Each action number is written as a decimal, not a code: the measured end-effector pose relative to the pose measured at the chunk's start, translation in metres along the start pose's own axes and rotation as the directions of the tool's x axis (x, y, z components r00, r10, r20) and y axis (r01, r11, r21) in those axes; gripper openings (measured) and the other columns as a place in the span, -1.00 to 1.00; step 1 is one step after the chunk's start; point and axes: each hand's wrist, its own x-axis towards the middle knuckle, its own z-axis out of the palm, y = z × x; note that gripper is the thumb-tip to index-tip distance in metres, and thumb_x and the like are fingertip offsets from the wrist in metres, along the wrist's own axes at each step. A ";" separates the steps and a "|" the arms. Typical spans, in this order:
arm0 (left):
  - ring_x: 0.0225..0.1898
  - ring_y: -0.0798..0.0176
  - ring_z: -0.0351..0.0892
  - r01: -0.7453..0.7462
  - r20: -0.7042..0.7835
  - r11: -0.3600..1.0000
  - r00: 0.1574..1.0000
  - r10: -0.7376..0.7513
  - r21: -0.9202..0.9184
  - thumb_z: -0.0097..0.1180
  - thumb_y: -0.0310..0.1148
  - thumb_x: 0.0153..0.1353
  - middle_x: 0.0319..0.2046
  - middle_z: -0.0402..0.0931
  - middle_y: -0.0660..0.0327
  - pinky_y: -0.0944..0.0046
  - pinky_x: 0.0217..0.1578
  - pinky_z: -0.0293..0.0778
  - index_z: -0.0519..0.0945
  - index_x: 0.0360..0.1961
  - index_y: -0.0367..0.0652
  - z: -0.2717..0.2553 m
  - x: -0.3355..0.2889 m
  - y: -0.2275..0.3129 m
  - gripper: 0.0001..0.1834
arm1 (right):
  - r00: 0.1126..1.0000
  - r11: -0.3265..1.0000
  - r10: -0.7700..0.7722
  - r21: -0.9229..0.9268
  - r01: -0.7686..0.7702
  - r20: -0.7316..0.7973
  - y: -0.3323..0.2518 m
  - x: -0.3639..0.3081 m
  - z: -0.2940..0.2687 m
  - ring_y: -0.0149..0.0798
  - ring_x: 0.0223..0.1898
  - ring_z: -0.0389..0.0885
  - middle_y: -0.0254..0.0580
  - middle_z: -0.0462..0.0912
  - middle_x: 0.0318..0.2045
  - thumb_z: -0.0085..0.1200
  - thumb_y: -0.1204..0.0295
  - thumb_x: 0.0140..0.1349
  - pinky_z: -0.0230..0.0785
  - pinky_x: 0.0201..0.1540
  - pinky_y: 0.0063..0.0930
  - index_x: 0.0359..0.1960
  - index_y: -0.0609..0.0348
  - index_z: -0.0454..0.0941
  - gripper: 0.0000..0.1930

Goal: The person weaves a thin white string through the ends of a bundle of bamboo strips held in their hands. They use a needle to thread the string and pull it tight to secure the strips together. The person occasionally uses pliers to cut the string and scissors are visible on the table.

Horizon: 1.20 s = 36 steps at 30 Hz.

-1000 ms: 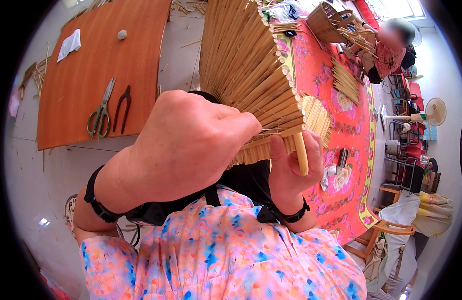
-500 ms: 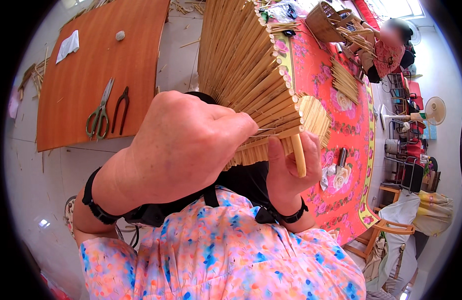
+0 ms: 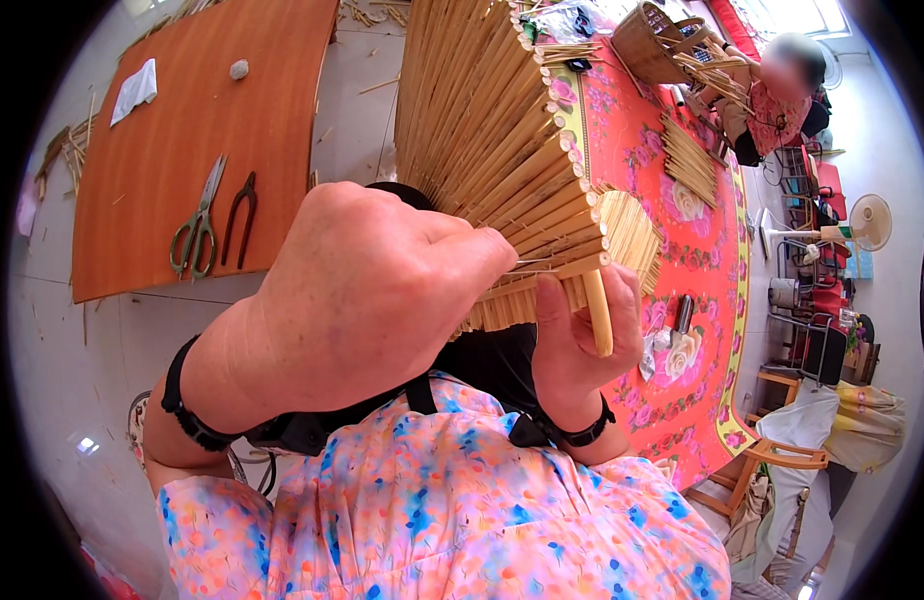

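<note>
A row of straw stalks (image 3: 482, 120), bound side by side into a stiff fan-like mat, rises in front of me with its cut ends to the right. My left hand (image 3: 382, 285) is closed in a pinch at the mat's near edge. A fine, shiny line (image 3: 535, 262) runs from its fingertips to the stalks; whether needle or thread I cannot tell. My right hand (image 3: 587, 335) grips the near right corner, thumb on the edge stalks and fingers round a thick yellow stalk (image 3: 598, 315) that bends down. The left fingertips are mostly hidden behind the hand.
On the wooden table (image 3: 272, 60) at left lie scissors (image 3: 197, 220), pliers (image 3: 244, 220), a white cloth (image 3: 134, 92) and a small ball (image 3: 239, 69). The red flowered cloth (image 3: 672, 400) at right holds a straw bundle (image 3: 689, 165). Another person (image 3: 777, 110) sits beyond a basket (image 3: 650, 45).
Both hands keep their hold on the mat, with hardly any movement. The view has shifted very slightly.
</note>
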 end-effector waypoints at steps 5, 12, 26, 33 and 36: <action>-0.59 0.08 0.57 0.012 0.010 1.000 1.000 -0.012 -0.003 0.22 -0.59 -0.05 -0.60 0.55 0.14 0.21 -0.60 0.39 0.61 -0.35 -0.24 0.001 -0.002 -0.001 -0.82 | 0.999 1.000 -0.030 -0.003 0.030 0.012 0.002 0.000 0.000 -0.22 -0.26 0.63 -0.13 0.65 -0.24 0.42 0.52 -0.08 0.48 -0.19 -0.45 -0.08 0.24 0.59 -0.55; -0.60 0.09 0.55 0.012 -0.034 0.999 0.999 -0.013 -0.044 0.22 -0.58 -0.02 -0.60 0.55 0.15 0.22 -0.60 0.37 0.63 -0.35 -0.24 0.006 0.001 -0.001 -0.84 | 0.999 0.999 -0.041 0.034 0.041 0.003 0.004 0.002 0.000 -0.23 -0.28 0.62 -0.12 0.64 -0.24 0.41 0.56 -0.10 0.48 -0.21 -0.45 -0.09 0.26 0.60 -0.55; -0.60 0.17 0.54 0.130 -0.027 0.983 0.991 -0.135 -0.132 0.18 -0.63 0.05 -0.56 0.57 0.15 0.29 -0.57 0.39 0.66 -0.30 -0.20 0.010 0.009 0.011 -0.82 | 0.999 0.951 0.012 0.309 -0.022 0.036 0.006 0.007 0.007 -0.32 -0.36 0.62 -0.12 0.59 -0.27 0.35 0.63 -0.12 0.52 -0.33 -0.55 -0.07 0.29 0.57 -0.53; -0.57 0.22 0.56 0.177 0.041 0.981 0.984 -0.174 -0.081 0.17 -0.64 0.08 -0.52 0.59 0.14 0.34 -0.56 0.39 0.65 -0.26 -0.24 0.007 0.014 0.020 -0.81 | 0.996 0.872 -0.024 0.488 -0.018 0.080 0.019 0.008 0.010 -0.46 -0.36 0.56 -0.12 0.52 -0.11 0.34 0.58 -0.07 0.47 -0.27 -0.62 0.12 0.29 0.49 -0.39; -0.62 0.18 0.51 0.202 0.003 0.977 0.979 -0.202 -0.065 0.20 -0.63 0.05 -0.59 0.53 0.17 0.29 -0.59 0.36 0.64 -0.26 -0.20 0.011 0.013 0.022 -0.80 | 0.995 0.854 -0.050 0.520 -0.001 0.085 0.021 0.009 0.011 -0.44 -0.29 0.52 -0.14 0.48 -0.10 0.35 0.54 -0.04 0.45 -0.26 -0.62 0.14 0.25 0.50 -0.40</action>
